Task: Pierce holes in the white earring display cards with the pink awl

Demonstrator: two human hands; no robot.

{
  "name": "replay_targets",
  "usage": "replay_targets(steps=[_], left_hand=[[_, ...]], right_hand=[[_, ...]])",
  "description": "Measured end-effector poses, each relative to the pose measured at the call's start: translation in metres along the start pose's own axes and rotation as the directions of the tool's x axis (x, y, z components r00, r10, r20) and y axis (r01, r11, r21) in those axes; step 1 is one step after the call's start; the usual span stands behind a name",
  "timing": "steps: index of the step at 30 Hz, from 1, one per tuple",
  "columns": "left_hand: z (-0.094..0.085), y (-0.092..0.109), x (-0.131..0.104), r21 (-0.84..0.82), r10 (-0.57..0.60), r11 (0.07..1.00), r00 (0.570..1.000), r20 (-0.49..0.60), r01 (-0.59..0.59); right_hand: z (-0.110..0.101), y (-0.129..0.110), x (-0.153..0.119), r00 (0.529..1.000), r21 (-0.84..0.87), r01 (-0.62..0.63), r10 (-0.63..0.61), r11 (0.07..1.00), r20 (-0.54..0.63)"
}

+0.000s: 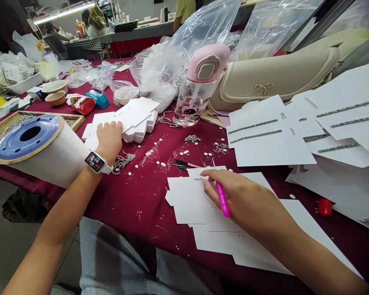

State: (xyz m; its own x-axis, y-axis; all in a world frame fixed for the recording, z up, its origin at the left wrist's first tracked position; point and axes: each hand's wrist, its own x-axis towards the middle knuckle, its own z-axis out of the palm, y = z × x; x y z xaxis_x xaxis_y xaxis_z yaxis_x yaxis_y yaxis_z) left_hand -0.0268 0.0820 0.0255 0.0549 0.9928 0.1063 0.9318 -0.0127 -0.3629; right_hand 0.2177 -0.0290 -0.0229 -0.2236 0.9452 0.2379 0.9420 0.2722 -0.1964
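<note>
One pink-handled tool (222, 199) is in the right hand (246, 196). The right hand is closed around the handle, with the thin metal shaft pointing toward the far edge of the table (135, 205). The tool is above a group of overlapping white cards (184, 200) at the near edge; contact between tip and card cannot be determined. At least three cards are in this group; the exact count is hidden. The top card bears the letters MNG.

One stack of white cards (140, 110) lies ahead of the left hand (110, 135), farther from the near edge. The left hand rests on the stack with fingers bent; whether it grips a card cannot be determined. One watch (95, 162) is on the left wrist. One bunch of chain (122, 163) lies just beside the wrist.

One large roll (58, 153) lies at the near left corner. One bottle (189, 98) and one handbag (276, 76) stand toward the far edge. The nearest chain card (261, 151), toward the right edge, carries two chains.
</note>
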Motion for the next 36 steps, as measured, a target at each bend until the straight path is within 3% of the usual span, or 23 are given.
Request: replay_targets(steps=[4,8,14,18,22,26,30,33,36], left_hand=[[0.001,-0.006,-0.002,-0.022,-0.048,0.999,0.996,-0.070,0.046],[-0.003,-0.009,-0.004,-0.098,-0.179,0.982,0.960,-0.217,0.161],[-0.011,-0.008,-0.003,-0.197,-0.244,0.962,0.921,-0.304,0.189],[-0.015,-0.009,-0.005,-0.234,-0.308,0.942,0.899,-0.312,0.242],[-0.019,-0.007,-0.003,-0.220,-0.298,0.947,0.900,-0.319,0.235],[-0.022,0.001,0.002,-0.165,-0.216,0.971,0.934,-0.284,0.174],[-0.023,0.013,0.003,-0.132,-0.115,0.987,0.981,-0.158,0.095],[-0.026,0.015,0.002,-0.143,-0.177,0.976,0.980,-0.095,0.163],[-0.029,0.009,0.003,-0.124,-0.290,0.953,0.952,-0.096,0.278]], right_hand=[[0.000,0.001,0.000,1.000,0.008,0.014,-0.014,1.000,-0.018],[0.000,0.001,0.001,1.000,0.001,0.013,-0.013,1.000,-0.016],[0.000,0.000,0.000,1.000,0.017,0.002,-0.002,1.000,-0.010],[-0.001,0.000,0.000,1.000,0.021,0.003,-0.003,1.000,-0.009],[-0.001,0.000,0.000,1.000,0.025,0.008,-0.007,1.000,-0.011],[0.000,0.000,0.000,1.000,0.020,0.000,0.000,1.000,-0.001],[0.000,0.000,-0.001,1.000,0.009,0.001,-0.001,1.000,0.010],[-0.002,-0.001,-0.001,1.000,0.012,0.010,-0.011,1.000,0.019],[-0.003,-0.002,-0.001,0.999,0.010,0.010,-0.010,1.000,0.031]])
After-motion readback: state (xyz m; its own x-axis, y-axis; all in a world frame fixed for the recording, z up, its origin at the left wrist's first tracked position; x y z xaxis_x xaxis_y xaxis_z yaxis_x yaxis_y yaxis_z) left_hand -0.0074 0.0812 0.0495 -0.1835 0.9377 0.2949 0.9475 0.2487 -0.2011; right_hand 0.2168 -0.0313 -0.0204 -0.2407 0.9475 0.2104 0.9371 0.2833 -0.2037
